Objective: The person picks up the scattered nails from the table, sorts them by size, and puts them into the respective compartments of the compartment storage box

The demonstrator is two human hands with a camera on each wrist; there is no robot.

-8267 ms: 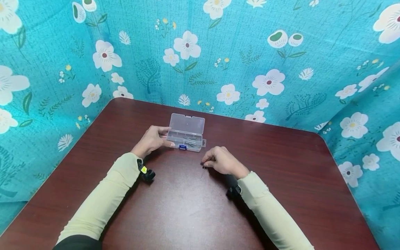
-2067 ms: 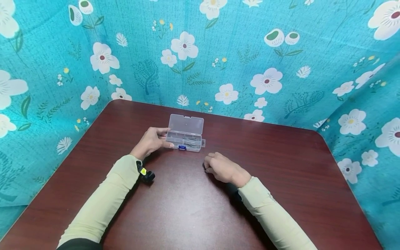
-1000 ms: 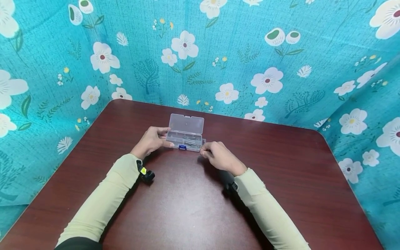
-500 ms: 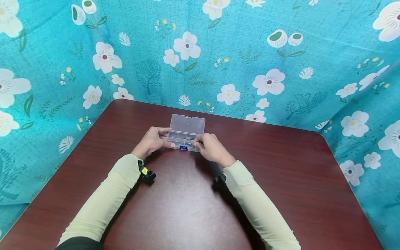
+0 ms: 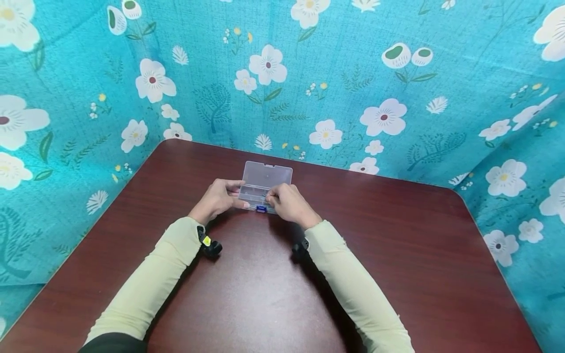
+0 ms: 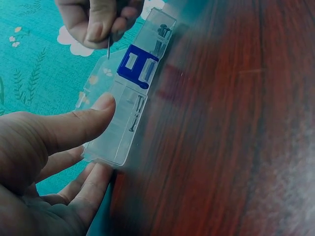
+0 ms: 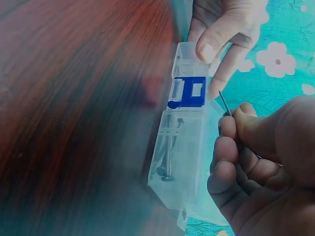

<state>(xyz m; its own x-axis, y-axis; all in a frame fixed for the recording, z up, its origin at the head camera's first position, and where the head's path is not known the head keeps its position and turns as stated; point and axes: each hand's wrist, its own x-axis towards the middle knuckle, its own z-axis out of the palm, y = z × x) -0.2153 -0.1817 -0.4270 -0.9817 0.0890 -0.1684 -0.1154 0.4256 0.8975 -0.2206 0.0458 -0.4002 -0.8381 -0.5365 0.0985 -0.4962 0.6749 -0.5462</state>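
Note:
A clear plastic compartment box [image 5: 251,192] stands on the table with its lid [image 5: 267,175] raised at the back and a blue latch [image 7: 191,92] on its front. My left hand [image 5: 216,198] grips the box's left end, thumb [image 6: 83,123] on the front wall and fingers behind and beneath. My right hand [image 5: 289,203] is over the right part of the box, pinching a thin nail [image 7: 224,102] between thumb and fingertips. The nail's point sticks out; its other end is hidden in the hand. Several nails [image 7: 168,152] show through the box's front wall.
The box stands on a dark red-brown wooden table [image 5: 397,255] towards its far side. A turquoise flowered curtain [image 5: 335,73] hangs behind the table and at both sides. A small black wrist camera [image 5: 213,248] sits under the left wrist.
My right hand has lifted from the tabletop right of the box and moved left, over the compartments, with the nail pinched. My left hand has kept its hold on the box's left end.

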